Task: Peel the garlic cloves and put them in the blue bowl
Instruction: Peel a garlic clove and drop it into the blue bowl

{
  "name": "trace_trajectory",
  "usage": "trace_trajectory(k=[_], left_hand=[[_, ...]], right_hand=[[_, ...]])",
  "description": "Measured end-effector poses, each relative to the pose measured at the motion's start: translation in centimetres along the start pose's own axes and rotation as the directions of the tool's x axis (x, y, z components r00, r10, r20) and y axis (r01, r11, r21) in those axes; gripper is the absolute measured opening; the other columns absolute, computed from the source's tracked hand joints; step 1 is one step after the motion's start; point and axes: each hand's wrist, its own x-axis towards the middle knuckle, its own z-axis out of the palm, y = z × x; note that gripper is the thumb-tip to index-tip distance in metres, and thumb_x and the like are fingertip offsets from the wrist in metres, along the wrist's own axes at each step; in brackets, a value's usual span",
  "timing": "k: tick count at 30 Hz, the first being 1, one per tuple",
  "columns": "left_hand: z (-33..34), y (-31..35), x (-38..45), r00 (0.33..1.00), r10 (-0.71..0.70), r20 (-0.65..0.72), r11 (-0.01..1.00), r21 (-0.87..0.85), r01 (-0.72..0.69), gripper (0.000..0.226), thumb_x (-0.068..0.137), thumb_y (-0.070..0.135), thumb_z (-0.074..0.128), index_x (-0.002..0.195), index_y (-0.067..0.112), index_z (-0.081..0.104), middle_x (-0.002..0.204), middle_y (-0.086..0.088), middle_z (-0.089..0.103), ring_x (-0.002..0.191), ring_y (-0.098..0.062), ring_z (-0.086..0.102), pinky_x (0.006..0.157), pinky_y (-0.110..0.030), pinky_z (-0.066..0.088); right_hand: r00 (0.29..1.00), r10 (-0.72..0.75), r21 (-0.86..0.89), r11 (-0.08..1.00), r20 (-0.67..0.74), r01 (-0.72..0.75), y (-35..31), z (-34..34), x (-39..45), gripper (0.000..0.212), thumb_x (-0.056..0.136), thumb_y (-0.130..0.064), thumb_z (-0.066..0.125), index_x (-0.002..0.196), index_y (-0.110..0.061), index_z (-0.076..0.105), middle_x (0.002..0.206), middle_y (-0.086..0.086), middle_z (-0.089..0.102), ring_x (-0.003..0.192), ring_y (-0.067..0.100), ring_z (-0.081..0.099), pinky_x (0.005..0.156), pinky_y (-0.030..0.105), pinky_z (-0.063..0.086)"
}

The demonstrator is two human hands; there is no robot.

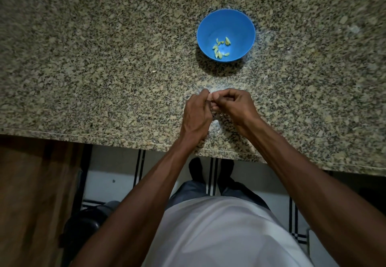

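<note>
head view: only one camera, looks down at a speckled stone counter [104, 57] filling the upper half of the frame
left hand [196, 113]: centre of frame, just above the counter's near edge, fingers curled in toward the right hand, pinching something small
right hand [236, 103]: touching the left hand at the fingertips, fingers curled, pinching the same spot
garlic clove [213, 95]: only a pale sliver shows between the two sets of fingertips, mostly hidden; cannot tell how much skin is left on it
blue bowl [246, 22]: upper centre-right of frame, well apart from the hands, upright on the counter
peeled cloves [221, 48]: a small cluster of yellowish pieces on the bowl's floor, toward its near side
skin scraps [215, 125]: pale papery bits on the counter just below and around the hands, hard to separate from the stone pattern
stray bit [154, 71]: one small pale piece on the counter left of the bowl; clove or skin, cannot tell
step, my guess: peeling in progress, clove not ready to drop yet
risk 1: clove is tiny and slick, could pop out of the pinch and roll off the near edge to the floor
risk 2: loose skin sticks to fingers, could ride into the bowl with the clove
risk 3: bowl is light-looking, a careless reach could nudge or tip it
lower frame: white shirt, grey trousers, dark feet, tiled floor
</note>
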Motion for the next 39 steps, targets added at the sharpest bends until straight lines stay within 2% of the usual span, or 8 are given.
trace_trajectory(k=[5,9,12,18,22,25,32,39], left_hand=[[-0.2,0.8,0.2,0.986,-0.16,0.043,0.978,-0.126,0.164,0.035,0.114,0.033,0.037,0.097,0.009,0.055,0.082,-0.003,0.063,0.073,-0.023,0.062,0.065,-0.044,0.056],[-0.7,1.1,0.1,0.941,-0.291,0.17,0.914,-0.242,0.327,0.037,0.114,0.034,0.037,0.099,0.013,0.064,0.089,0.004,0.067,0.08,-0.012,0.062,0.074,-0.035,0.054],[-0.6,0.2,0.5,0.879,-0.382,0.287,0.829,-0.315,0.463,0.039,0.111,0.034,0.038,0.103,0.009,0.067,0.099,-0.006,0.074,0.092,-0.023,0.068,0.085,-0.044,0.057],[-0.8,0.0,0.8,0.796,-0.421,0.435,0.574,-0.552,0.605,0.026,0.108,0.013,0.041,0.089,0.013,0.058,0.062,0.011,0.057,0.057,-0.007,0.038,0.058,-0.028,0.032],[-1.0,0.3,0.3,0.838,-0.345,0.423,0.635,-0.552,0.54,0.024,0.11,0.015,0.045,0.093,0.008,0.06,0.075,0.0,0.06,0.066,-0.009,0.053,0.068,-0.028,0.043],[-1.1,-0.5,0.1,0.908,-0.221,0.356,0.811,-0.45,0.374,0.03,0.11,0.025,0.048,0.1,0.001,0.063,0.092,-0.012,0.067,0.082,-0.025,0.061,0.078,-0.037,0.05],[-1.6,-0.9,0.0,0.913,-0.187,0.362,0.854,-0.4,0.333,0.032,0.111,0.03,0.048,0.103,0.007,0.068,0.083,0.003,0.066,0.076,-0.012,0.058,0.074,-0.034,0.047],[-2.0,-1.3,-0.1,0.917,-0.239,0.32,0.848,-0.391,0.358,0.028,0.111,0.026,0.049,0.104,0.006,0.067,0.076,-0.004,0.062,0.067,-0.014,0.055,0.062,-0.029,0.044]], right_hand=[[0.99,-0.141,-0.168,0.976,-0.007,0.138,0.1,0.0,0.1,0.009,0.092,-0.01,0.079,0.091,-0.002,0.075,0.082,0.009,0.078,0.077,0.024,0.078,0.076,0.039,0.066],[0.975,-0.22,-0.299,0.929,0.03,0.219,0.4,-0.1,0.1,0.005,0.093,-0.006,0.078,0.092,-0.002,0.075,0.082,0.003,0.077,0.076,0.015,0.077,0.069,0.028,0.062],[0.959,-0.276,-0.389,0.878,0.069,0.28,0.7,-0.1,0.0,0.003,0.093,-0.005,0.077,0.09,-0.006,0.076,0.083,0.001,0.078,0.078,0.012,0.076,0.07,0.026,0.06],[0.974,-0.215,-0.221,0.949,0.071,0.226,1.0,-0.6,0.2,0.007,0.093,0.003,0.074,0.099,0.001,0.077,0.085,0.01,0.078,0.081,0.02,0.076,0.076,0.032,0.063],[0.993,0.085,0.128,0.987,0.08,-0.095,0.9,-0.8,-0.1,0.012,0.095,0.006,0.068,0.104,0.001,0.074,0.084,0.008,0.076,0.076,0.015,0.072,0.076,0.024,0.06],[0.95,0.281,0.3,0.902,0.134,-0.309,0.4,-1.1,0.0,0.014,0.097,0.006,0.064,0.1,-0.003,0.074,0.088,0.008,0.077,0.078,0.014,0.072,0.075,0.02,0.061],[0.954,0.27,0.286,0.911,0.132,-0.297,0.1,-1.6,0.3,0.013,0.095,0.006,0.067,0.104,0.001,0.075,0.091,0.01,0.079,0.083,0.018,0.077,0.078,0.021,0.062],[0.947,0.282,0.249,0.917,0.153,-0.313,0.2,-1.8,0.3,0.013,0.097,0.005,0.065,0.103,-0.001,0.074,0.088,0.005,0.079,0.082,0.013,0.076,0.077,0.02,0.061]])
